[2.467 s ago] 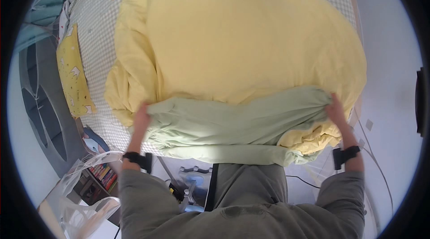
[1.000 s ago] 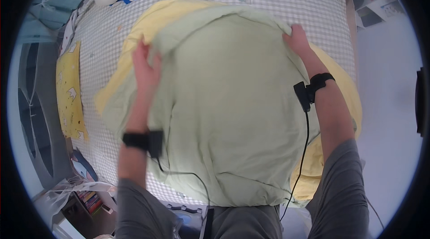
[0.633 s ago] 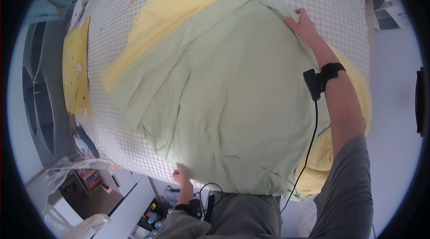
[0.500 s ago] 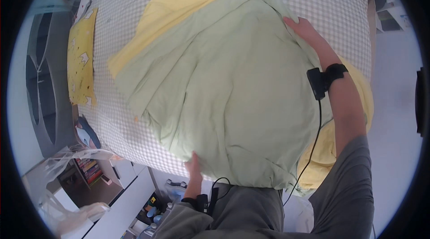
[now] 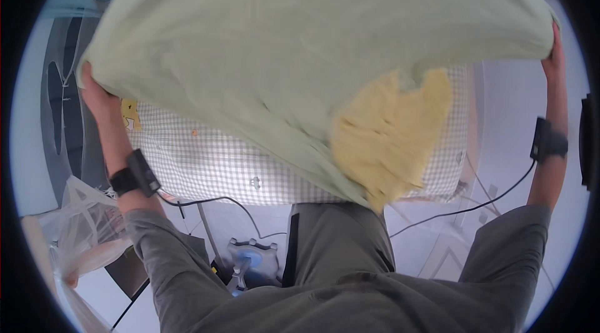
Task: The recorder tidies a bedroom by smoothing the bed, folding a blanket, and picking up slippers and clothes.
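A quilt, pale green on one side and yellow on the other, is spread wide between my raised arms. My left hand is closed on its edge at the far left. At the far right my right hand grips another part of the edge, its fingertips partly hidden by the fabric. The quilt's lower part hangs down toward my legs, with a yellow patch showing at the right of centre. Beneath it lies a grey-and-white checked bed sheet, mostly covered.
A yellow pillow peeks out at the bed's left. Sheer netting hangs at the lower left. On the floor by my legs stands a grey-blue object with a lobed base. Cables run from both wrist straps.
Both hands have risen and spread far apart, lifting the quilt off the bed into the air. It lay bunched on the sheet before, and the pillow is now mostly covered.
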`<control>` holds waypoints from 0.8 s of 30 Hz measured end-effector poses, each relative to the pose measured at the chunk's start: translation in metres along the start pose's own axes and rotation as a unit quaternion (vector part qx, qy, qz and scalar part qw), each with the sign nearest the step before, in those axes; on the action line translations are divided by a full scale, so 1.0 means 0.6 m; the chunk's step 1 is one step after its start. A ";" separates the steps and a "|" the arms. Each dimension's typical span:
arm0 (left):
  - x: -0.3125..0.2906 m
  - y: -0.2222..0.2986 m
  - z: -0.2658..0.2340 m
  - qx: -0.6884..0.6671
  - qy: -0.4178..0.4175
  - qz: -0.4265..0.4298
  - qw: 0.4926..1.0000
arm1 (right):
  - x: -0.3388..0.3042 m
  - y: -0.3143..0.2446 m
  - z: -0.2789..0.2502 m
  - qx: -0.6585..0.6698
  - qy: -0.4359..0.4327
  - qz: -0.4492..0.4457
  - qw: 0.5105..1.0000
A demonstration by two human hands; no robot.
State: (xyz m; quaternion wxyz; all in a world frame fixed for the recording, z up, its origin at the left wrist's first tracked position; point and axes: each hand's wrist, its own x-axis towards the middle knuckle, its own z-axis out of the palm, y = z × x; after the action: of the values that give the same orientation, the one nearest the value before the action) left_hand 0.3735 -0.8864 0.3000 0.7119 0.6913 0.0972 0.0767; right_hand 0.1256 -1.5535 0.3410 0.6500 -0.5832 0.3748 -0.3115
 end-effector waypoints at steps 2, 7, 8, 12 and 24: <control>-0.021 0.091 -0.036 0.041 -0.107 0.026 0.993 | -0.035 0.018 -0.059 0.056 -0.020 0.023 0.998; -0.147 -0.259 -0.278 0.451 -0.396 -0.039 0.799 | -0.236 0.274 -0.374 -0.137 -0.230 0.233 0.935; -0.228 -0.328 -0.313 0.485 -0.411 -0.201 0.745 | -0.313 0.317 -0.389 -0.436 -0.332 0.128 0.826; -0.535 -0.338 -0.360 0.562 -0.379 -0.482 0.556 | -0.553 0.414 -0.432 -0.398 -0.253 0.481 0.739; -0.056 -0.335 -0.003 0.450 -0.150 -0.066 0.878 | -0.044 0.349 -0.052 -0.490 -0.183 -0.034 0.852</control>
State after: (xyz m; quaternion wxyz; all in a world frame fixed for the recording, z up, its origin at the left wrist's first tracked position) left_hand 0.3356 -0.8991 0.0999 0.3331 0.9324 0.0587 -0.1272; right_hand 0.0785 -1.5213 0.1352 0.3260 -0.8849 0.3327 0.0030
